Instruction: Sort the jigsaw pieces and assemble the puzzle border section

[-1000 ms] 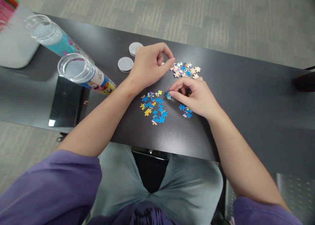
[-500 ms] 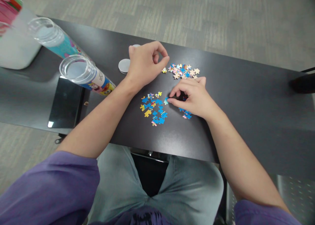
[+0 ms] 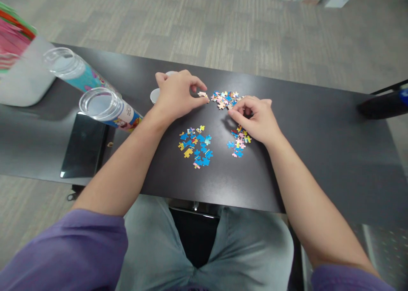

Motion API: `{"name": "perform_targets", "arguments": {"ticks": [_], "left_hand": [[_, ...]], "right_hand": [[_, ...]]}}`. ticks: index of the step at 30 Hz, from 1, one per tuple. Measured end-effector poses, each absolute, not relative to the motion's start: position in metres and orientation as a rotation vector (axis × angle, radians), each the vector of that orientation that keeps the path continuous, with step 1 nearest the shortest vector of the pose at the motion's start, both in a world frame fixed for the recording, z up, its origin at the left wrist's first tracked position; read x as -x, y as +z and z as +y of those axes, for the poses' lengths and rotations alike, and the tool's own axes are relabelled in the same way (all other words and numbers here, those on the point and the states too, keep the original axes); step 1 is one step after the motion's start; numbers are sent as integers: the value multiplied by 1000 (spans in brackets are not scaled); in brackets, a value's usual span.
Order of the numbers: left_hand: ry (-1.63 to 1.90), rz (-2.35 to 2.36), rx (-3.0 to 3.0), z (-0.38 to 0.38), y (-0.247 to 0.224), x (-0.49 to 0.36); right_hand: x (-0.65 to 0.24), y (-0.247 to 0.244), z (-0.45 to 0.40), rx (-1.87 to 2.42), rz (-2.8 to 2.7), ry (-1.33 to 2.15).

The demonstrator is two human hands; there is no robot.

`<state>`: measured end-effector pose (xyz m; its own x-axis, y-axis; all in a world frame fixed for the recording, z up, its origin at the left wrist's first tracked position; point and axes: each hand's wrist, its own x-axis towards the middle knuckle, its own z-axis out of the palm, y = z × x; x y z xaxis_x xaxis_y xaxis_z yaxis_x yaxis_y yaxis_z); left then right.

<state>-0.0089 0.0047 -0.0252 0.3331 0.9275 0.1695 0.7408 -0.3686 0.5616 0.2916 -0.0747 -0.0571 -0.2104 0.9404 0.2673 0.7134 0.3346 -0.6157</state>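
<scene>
My left hand (image 3: 178,93) is over the far part of the table, thumb and forefinger apart beside a few pale puzzle pieces (image 3: 203,95). My right hand (image 3: 256,116) has its thumb and forefinger closed at the near edge of the far pile of mixed puzzle pieces (image 3: 225,98), on a pale puzzle piece partly hidden by the fingertips. Below the right hand lies a second pile, of pink, blue and yellow pieces (image 3: 239,144). A third group, mostly blue and yellow pieces (image 3: 195,144), is spread nearer me on the left, with a light blue piece (image 3: 208,139) at its right side.
Two clear printed tubes (image 3: 100,102) (image 3: 68,63) stand at left, next to a black tablet-like slab (image 3: 83,146). White round lids (image 3: 154,96) are partly behind my left hand. A white container (image 3: 28,78) stands far left; a dark cylindrical object (image 3: 384,107) is at the right edge.
My right hand has left the light blue piece in the left group and moved away from me to the far pile. My left hand has shifted slightly left, down by the pale pieces.
</scene>
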Motion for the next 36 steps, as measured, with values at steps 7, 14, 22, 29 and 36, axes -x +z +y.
{"name": "perform_targets", "arguments": {"ticks": [7, 14, 22, 29, 36], "left_hand": [[561, 1479, -2235, 4, -28, 4], [688, 1117, -2060, 8, -43, 4], [720, 840, -1902, -5, -38, -10], [755, 922, -1934, -1, -39, -7], [817, 1277, -2128, 11, -41, 6]], "right_hand": [[-293, -62, -73, 1413, -1948, 545], [-293, -59, -72, 1421, -1979, 550], [-292, -60, -71, 1421, -1960, 562], [-295, -59, -70, 1369, -1958, 664], [-306, -46, -75, 1371, -2100, 658]]}}
